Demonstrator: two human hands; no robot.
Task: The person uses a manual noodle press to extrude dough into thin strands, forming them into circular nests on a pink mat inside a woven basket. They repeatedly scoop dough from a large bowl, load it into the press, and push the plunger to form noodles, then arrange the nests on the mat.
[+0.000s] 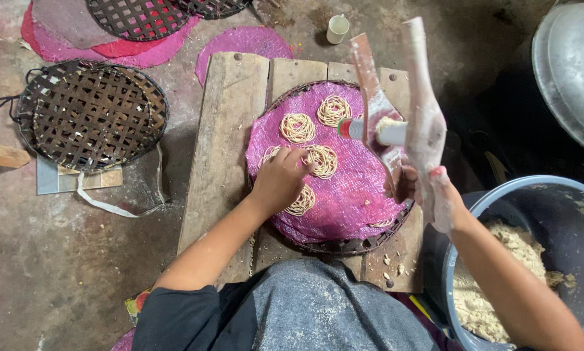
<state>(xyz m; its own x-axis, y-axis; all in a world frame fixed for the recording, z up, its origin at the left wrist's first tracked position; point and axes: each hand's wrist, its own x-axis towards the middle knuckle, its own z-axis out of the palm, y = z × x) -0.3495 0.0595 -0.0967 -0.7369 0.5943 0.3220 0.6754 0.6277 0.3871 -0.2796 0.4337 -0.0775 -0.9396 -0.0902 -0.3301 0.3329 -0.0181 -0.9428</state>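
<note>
My left hand [280, 179] rests fingers-down on a round woven tray covered by a pink mesh sheet [357, 182], touching a coil of thin dough strings [322, 161]. Several more coils [297, 127] lie on the sheet. My right hand [428, 192] grips the lower end of a floury two-armed wooden press [422, 110] held upright above the tray's right side. A small cylinder [370, 130] sits between the press arms.
The tray lies on a wooden board [220, 149]. A grey tub [552, 201] with crumbly dough [480, 299] stands at the lower right. Empty woven trays [90, 114] and pink sheets [243, 42] lie on the floor at the left and top. A white cup [337, 28] stands behind the board.
</note>
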